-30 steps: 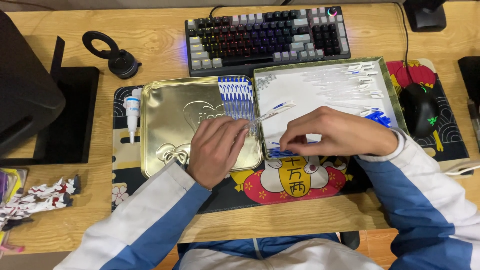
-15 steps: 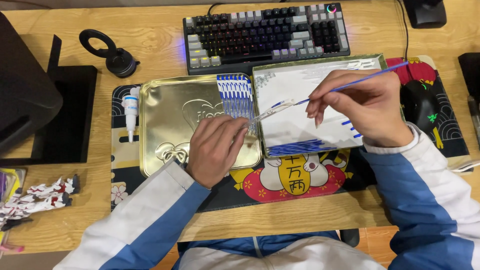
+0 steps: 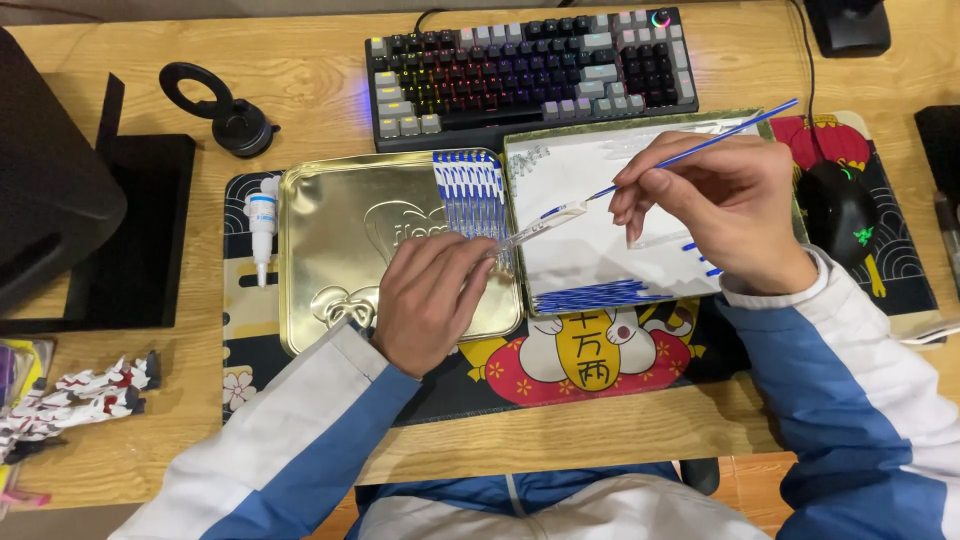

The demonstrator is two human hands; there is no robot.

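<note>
Thin blue rod [image 3: 700, 143] pinched in right hand [image 3: 725, 205], tip entering clear sleeve [image 3: 540, 225] over white tray [image 3: 590, 180]. Left hand [image 3: 430, 300] closed on sleeve's near end, resting on gold tin lid [image 3: 330, 250]. Risks: slight wobble, tip misses opening; sleeve buckles; finished row [image 3: 470, 190] nudged by left fingers

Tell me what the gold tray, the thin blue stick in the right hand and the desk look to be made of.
Gold tray: likely thin metal, glossy, with embossed relief and soft reflections. Blue stick, held by the right hand: probably plastic, smooth and uniformly coloured, though too thin to be sure. Desk: wood or wood-look laminate, light grain lines visible.
</note>
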